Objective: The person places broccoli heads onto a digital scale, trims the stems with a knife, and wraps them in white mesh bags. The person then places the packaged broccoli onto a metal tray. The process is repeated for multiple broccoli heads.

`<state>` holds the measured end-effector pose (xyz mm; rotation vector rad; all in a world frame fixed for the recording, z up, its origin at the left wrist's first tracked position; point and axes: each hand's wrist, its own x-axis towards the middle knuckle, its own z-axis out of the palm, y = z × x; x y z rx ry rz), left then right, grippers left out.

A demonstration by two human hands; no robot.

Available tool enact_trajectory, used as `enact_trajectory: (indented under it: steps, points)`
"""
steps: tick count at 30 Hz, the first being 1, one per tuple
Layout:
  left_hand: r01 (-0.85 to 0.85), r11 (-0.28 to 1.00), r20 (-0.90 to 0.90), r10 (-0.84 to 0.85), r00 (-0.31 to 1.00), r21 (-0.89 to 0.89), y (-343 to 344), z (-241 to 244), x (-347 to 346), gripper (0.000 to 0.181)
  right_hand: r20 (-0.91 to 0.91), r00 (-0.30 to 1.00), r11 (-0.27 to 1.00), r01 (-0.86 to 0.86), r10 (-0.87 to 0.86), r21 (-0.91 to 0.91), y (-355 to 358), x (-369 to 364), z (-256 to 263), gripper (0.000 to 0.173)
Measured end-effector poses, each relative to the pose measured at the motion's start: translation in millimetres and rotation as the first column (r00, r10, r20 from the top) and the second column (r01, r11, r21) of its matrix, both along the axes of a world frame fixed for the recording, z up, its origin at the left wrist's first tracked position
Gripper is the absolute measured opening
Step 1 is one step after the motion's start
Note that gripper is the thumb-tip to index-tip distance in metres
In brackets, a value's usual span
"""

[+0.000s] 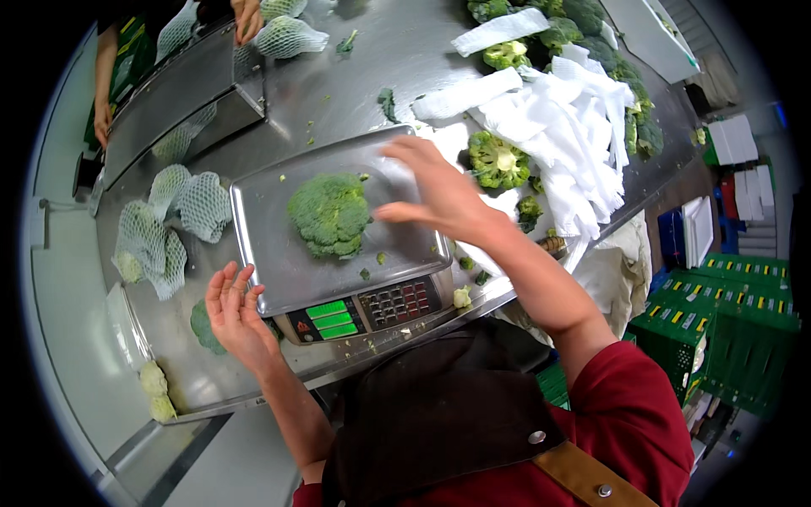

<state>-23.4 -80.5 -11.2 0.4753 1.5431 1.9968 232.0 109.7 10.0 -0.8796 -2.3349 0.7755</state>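
A head of broccoli [329, 215] lies on the metal tray [272, 285] of a digital scale, whose green display is lit. Over the tray's right part, my right hand [434, 190] is spread just beside the broccoli, holding nothing. My left hand [237, 314] is raised, palm up and empty, by the tray's lower left corner. Partly behind it, another broccoli head [206, 326] rests on the steel table. White foam net sleeves [548, 133] are heaped to the right, with a broccoli head [499, 160] showing its cut stem beside them.
Net-wrapped broccoli [142, 241] lies at the left. Another person's hands [247, 19] are at a steel box [184, 95] at the upper left. More broccoli [586, 51] is piled at the upper right. Green crates [709, 323] stand beyond the table edge. Scraps lie near the scale.
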Motion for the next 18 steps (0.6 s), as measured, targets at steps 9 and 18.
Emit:
enact_trajectory:
  steps: [9, 18]
  points:
    - [0.518, 0.852, 0.084, -0.512, 0.855, -0.078, -7.7, 8.3, 112.4, 0.028, 0.685, 0.725, 0.942, 0.277, -0.075, -0.19, -57.1, 98.1, -36.9, 0.076]
    - [0.939, 0.332, 0.209, -0.916, 0.343, -0.088, 3.8, -14.2, 184.3, 0.033, 0.405, 0.858, 0.906, 0.4, -0.316, -0.141, -75.3, 120.7, -97.0, 0.036]
